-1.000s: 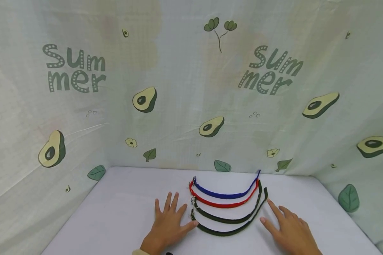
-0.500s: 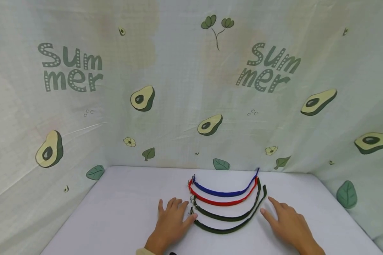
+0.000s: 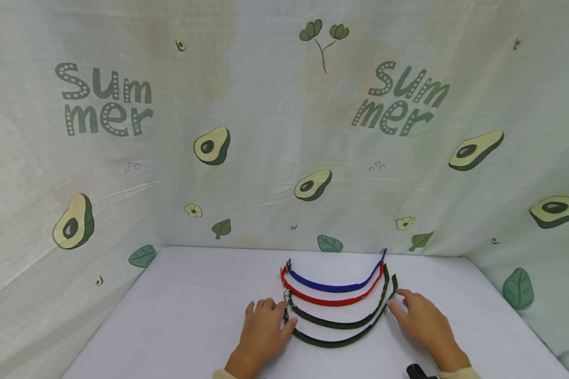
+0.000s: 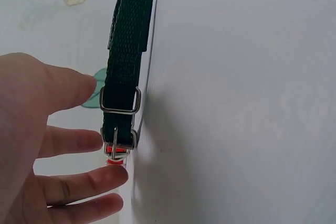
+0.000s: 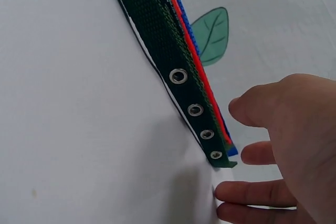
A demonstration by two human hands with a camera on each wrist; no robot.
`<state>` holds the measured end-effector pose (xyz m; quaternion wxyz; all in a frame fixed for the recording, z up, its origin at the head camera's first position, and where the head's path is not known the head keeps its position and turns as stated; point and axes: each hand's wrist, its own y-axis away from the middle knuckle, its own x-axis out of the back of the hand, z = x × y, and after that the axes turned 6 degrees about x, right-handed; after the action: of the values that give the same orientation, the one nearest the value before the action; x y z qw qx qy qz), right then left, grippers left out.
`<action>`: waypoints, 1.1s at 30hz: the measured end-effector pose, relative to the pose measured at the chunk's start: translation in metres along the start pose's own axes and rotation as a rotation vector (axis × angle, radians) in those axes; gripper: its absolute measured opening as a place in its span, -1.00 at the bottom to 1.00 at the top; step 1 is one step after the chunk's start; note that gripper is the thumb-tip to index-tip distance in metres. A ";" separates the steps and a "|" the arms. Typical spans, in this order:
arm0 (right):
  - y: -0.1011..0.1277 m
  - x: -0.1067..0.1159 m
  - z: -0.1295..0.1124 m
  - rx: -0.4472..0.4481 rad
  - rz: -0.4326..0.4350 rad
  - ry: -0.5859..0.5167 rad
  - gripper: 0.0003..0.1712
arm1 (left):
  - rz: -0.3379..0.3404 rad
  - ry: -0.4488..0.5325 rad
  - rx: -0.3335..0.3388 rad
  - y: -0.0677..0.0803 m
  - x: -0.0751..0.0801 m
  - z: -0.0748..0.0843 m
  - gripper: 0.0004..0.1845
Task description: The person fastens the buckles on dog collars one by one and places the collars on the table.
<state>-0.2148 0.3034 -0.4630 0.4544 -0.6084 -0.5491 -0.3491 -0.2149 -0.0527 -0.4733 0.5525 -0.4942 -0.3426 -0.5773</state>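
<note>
The nearest of two dark green collars (image 3: 329, 344) lies curved on the table, its ends pointing away from me. My left hand (image 3: 264, 329) is at its buckle end, fingers loosely bent. In the left wrist view, thumb and fingers stand beside the metal buckle (image 4: 119, 148) without closing round it. At the other end my right hand (image 3: 425, 322) has its fingertips close to the strap tip. Metal eyelets (image 5: 178, 76) line that end in the right wrist view; thumb and fingers are apart there. Whether any fingertip touches the strap, I cannot tell.
Behind lie the second green collar (image 3: 343, 325), a red collar (image 3: 329, 302) and a blue collar (image 3: 332, 289), nested in matching curves. The white table (image 3: 185, 316) meets a printed cloth (image 3: 265, 105) at its back and sides. A black object (image 3: 415, 371) shows near the right sleeve.
Both hands have drawn closer to the nearest green collar's ends. The left hand's spread fingers have bent and moved right; the right hand has shifted slightly toward the strap tip. The collars stay in place.
</note>
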 end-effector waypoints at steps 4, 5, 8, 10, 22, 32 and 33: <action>-0.005 -0.004 0.001 0.009 0.026 -0.013 -0.37 | 0.004 -0.009 -0.021 0.002 0.001 0.002 -0.52; -0.007 -0.005 0.001 0.007 0.030 -0.014 -0.38 | 0.003 -0.008 -0.024 0.002 0.000 0.001 -0.53; -0.010 -0.007 0.000 -0.006 0.031 -0.011 -0.38 | 0.008 -0.005 -0.039 0.002 -0.001 0.001 -0.56; -0.011 -0.008 -0.001 -0.009 0.030 -0.010 -0.38 | 0.018 0.005 -0.054 0.002 -0.001 0.001 -0.60; -0.026 -0.003 -0.003 -0.059 -0.084 0.001 -0.42 | 0.052 0.034 -0.098 0.005 0.000 0.002 -0.79; -0.033 -0.002 -0.005 -0.053 -0.081 -0.006 -0.56 | 0.044 0.031 -0.074 0.007 0.003 0.006 -0.81; -0.033 -0.002 -0.005 -0.058 -0.079 -0.008 -0.55 | 0.039 0.024 -0.070 0.007 0.003 0.006 -0.81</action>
<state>-0.2475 0.2974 -0.4572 0.4203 -0.6007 -0.5638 -0.3803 -0.2070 -0.0488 -0.4696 0.5502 -0.5126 -0.3058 -0.5839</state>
